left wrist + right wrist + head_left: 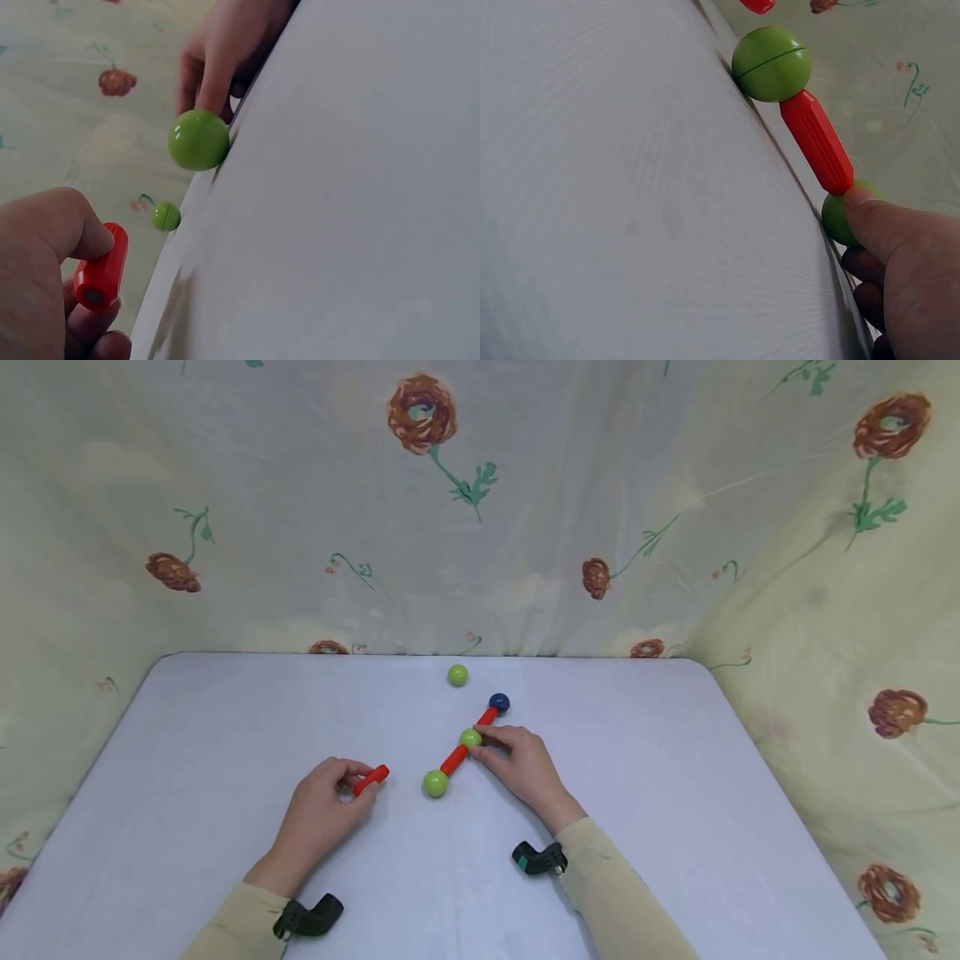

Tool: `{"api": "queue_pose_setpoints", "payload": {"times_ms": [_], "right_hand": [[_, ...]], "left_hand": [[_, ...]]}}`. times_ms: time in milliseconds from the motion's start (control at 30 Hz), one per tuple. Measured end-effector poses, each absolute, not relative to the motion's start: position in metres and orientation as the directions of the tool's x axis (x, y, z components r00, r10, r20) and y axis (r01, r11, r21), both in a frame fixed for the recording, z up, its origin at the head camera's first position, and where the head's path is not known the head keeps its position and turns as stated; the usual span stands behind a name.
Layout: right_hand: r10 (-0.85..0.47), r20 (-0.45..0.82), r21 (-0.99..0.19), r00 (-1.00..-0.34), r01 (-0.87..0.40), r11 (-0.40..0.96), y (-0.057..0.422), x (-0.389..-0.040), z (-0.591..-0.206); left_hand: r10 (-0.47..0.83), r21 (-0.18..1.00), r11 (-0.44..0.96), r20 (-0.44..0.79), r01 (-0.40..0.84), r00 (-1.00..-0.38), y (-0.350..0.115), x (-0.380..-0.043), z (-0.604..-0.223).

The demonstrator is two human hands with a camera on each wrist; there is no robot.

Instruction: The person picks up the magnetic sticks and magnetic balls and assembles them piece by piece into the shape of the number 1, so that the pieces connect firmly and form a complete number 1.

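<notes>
Ball-and-rod chain at centre, loose red rod at left

The ball-and-rod chain lies diagonally on the white table, from near left to far right. Its parts, in order from the near end, are: near green ball, near red rod, middle green ball, far red rod and blue ball. Adjacent parts touch end to end.

The right hand comes in from the near right and pinches the middle green ball between thumb and fingers. In the right wrist view, the thumb tip sits where the near red rod meets this ball.

The left hand is left of the chain and grips the loose red rod between thumb and fingers. The rod slants toward the far right, apart from the near green ball. The left wrist view shows a grey round spot on its exposed end face.

A loose green ball rests near the far edge of the table, to the far left of the blue ball and apart from it. A pale curtain with a flower pattern stands behind the table. Each forearm has a beige sleeve and a black wrist device.
</notes>
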State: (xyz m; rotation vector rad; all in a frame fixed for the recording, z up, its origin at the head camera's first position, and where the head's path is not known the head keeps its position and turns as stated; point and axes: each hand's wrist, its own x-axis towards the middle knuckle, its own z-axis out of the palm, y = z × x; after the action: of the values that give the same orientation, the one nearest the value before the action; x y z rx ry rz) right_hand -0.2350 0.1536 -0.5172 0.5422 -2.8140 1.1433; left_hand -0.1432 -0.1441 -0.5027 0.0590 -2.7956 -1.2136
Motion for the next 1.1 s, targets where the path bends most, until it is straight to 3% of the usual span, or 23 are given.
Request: {"api": "queue_pose_setpoints", "payload": {"times_ms": [1100], "right_hand": [[-0.291, 0.169, -0.659, -0.942, -0.328, 0.677, 0.152, -0.236, -0.517]], "left_hand": [[0.004, 0.691, 0.716, 0.141, 0.101, -0.99, -0.115, -0.13, -0.504]]}}
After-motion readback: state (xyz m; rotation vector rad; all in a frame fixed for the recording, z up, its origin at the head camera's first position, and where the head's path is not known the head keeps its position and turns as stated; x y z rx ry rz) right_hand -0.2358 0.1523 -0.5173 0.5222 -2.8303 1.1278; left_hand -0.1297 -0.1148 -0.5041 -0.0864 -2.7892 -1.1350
